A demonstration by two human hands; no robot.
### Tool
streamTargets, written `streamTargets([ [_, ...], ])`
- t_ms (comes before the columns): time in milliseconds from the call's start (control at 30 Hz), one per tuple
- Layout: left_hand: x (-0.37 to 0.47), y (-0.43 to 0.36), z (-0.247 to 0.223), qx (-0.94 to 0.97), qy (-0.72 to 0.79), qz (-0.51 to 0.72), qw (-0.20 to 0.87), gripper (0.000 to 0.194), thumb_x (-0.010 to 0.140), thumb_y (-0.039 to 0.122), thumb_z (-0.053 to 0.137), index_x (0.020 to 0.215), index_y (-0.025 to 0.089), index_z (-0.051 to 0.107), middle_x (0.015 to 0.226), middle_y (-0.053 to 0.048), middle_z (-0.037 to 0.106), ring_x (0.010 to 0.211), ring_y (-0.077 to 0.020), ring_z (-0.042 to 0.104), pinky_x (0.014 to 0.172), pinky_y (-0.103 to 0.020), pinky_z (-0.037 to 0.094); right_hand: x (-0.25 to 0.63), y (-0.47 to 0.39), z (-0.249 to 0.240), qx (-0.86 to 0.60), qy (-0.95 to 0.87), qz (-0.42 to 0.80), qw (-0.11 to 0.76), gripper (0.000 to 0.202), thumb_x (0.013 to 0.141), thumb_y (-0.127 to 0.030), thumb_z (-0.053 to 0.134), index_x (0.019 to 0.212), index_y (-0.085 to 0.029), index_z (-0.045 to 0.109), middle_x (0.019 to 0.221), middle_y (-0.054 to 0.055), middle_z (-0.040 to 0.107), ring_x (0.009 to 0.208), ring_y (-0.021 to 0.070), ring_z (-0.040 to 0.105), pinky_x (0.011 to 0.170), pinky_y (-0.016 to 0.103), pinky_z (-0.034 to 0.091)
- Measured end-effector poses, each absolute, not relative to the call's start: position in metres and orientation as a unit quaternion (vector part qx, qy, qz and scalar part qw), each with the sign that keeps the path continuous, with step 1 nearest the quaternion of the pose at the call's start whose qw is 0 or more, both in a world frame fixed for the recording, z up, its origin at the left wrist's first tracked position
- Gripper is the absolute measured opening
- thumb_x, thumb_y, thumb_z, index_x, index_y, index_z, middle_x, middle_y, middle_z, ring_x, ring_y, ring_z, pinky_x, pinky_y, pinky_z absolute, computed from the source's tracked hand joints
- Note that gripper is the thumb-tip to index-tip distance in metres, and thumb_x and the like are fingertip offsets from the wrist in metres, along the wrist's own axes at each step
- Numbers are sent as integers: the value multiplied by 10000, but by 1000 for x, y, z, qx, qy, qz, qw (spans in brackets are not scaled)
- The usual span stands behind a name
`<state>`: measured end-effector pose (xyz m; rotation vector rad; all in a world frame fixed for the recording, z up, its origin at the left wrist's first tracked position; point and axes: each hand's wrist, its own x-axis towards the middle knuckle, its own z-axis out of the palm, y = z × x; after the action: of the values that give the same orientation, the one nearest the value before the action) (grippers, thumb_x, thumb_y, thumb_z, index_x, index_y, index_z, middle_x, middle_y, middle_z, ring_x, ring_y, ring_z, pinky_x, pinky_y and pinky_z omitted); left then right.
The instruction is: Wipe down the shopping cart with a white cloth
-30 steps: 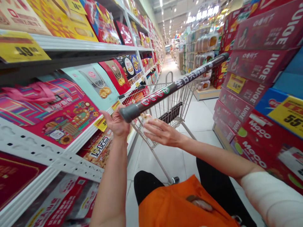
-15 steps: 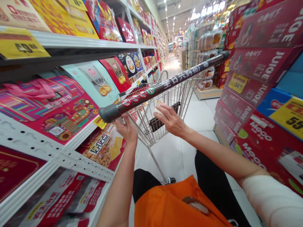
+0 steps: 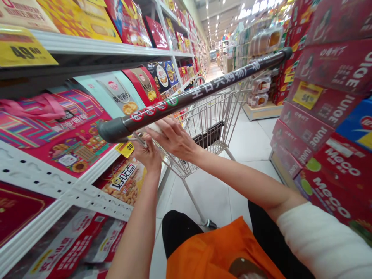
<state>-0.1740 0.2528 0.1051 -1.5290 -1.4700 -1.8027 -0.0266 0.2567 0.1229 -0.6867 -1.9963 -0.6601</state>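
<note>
A shopping cart (image 3: 212, 116) stands in front of me, its dark push bar (image 3: 197, 95) slanting up to the right. My left hand (image 3: 148, 153) is closed on the cart's metal frame tube, just below the bar's grey left end cap (image 3: 112, 131). Close beside it, my right hand (image 3: 176, 137) presses a white wad (image 3: 154, 128), which looks like a cloth or tissue, near that same tube under the bar. The bar and fingers hide most of the wad. A black panel (image 3: 207, 136) hangs inside the wire basket.
Shelves of boxed snacks (image 3: 113, 91) run along the left, close to my left arm. Stacked red drink cartons (image 3: 328, 77) rise on the right. Pale floor tiles (image 3: 247, 143) lie between them, and bottled goods (image 3: 258, 95) stand on a low platform farther down the aisle.
My right hand has moved left with the white wad, from over the basket to beside my left hand. The push bar's left end now sits farther left and my left hand slightly left.
</note>
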Motion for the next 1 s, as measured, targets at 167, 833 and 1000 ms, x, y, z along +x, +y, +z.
streamTargets([
  [167, -188, 259, 107, -539, -521, -636, 181, 783, 876, 879, 342, 1040, 181, 657, 1010, -100, 734, 1039, -236, 703, 976, -352, 498, -33, 289, 136, -299, -814, -281, 410, 501, 1045, -210, 354, 1543, -243, 388, 1476, 102, 568, 1436, 259, 497, 1265, 542, 370],
  [833, -133, 233, 146, -667, -516, -461, 278, 556, 899, 141, 451, 1453, 127, 414, 1484, -186, 562, 1472, -285, 457, 1311, -565, 145, -24, 291, 145, -294, -810, -257, 437, 413, 1022, -216, 401, 1425, -208, 488, 1354, 109, 619, 1335, 289, 550, 1186, 556, 423],
  [1000, -134, 229, 156, -694, -521, -421, 264, 612, 838, 94, 453, 1450, 85, 463, 1410, -181, 633, 1401, -321, 529, 1292, -569, 201, 34, 349, 148, -317, -771, -249, 492, 363, 961, -89, 409, 1257, -145, 611, 1149, 97, 687, 1265, 306, 592, 1130, 572, 463],
])
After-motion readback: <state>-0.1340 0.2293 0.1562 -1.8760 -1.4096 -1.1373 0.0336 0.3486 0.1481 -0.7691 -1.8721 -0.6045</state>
